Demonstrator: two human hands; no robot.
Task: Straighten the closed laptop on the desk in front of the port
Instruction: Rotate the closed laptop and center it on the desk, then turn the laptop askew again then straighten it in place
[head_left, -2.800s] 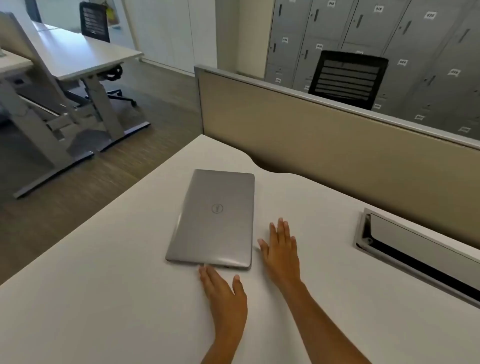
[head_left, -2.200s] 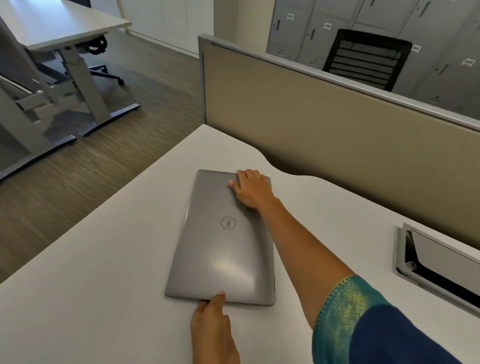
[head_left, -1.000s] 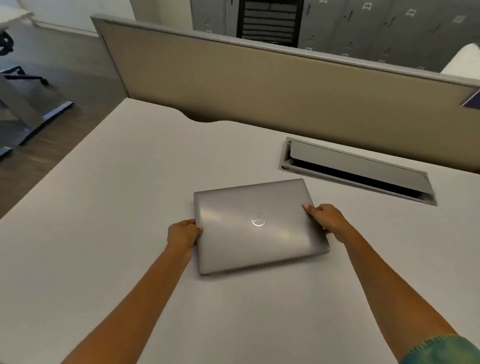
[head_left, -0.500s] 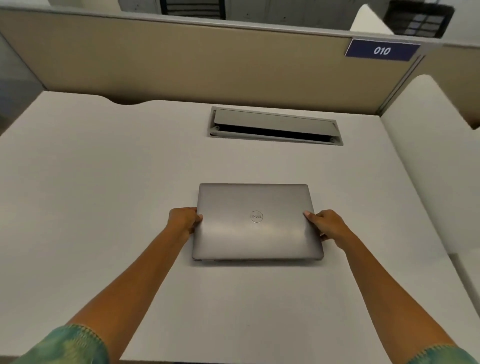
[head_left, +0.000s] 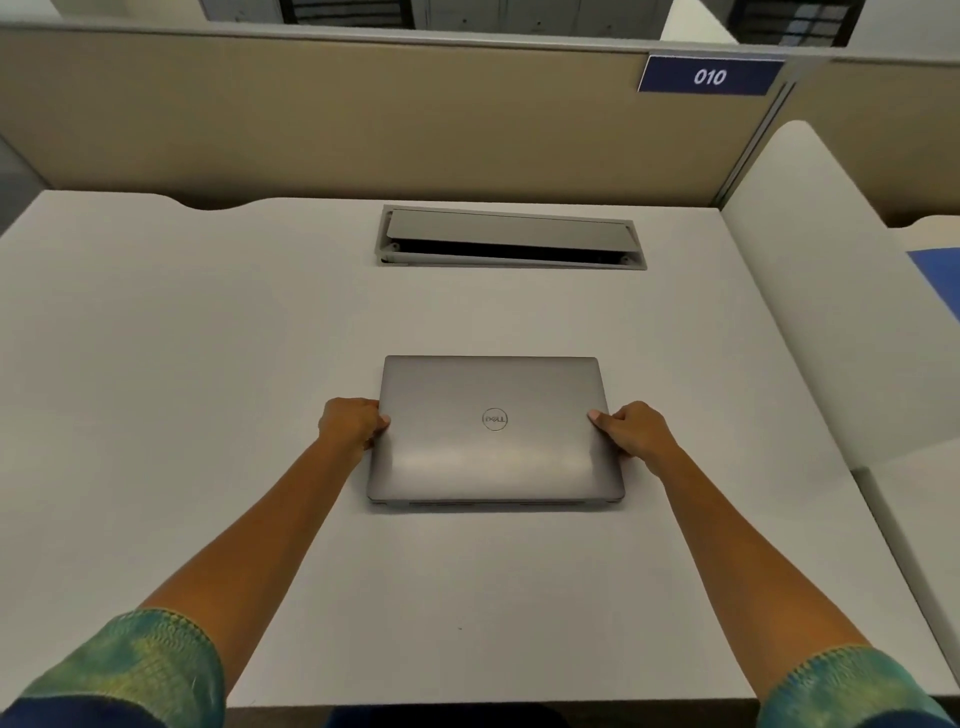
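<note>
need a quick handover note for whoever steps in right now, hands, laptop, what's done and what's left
Left hand: gripping the left edge of the closed laptop.
Right hand: gripping its right edge.
Laptop: flat on the desk, lid shut, logo up, in front of the port, with bare desk between them.
Done: the laptop's edges look about parallel to the port and the desk's front edge, and it sits roughly centred on the port.
Left: check the alignment, nudge if it is off, then let go with both hands.
</note>
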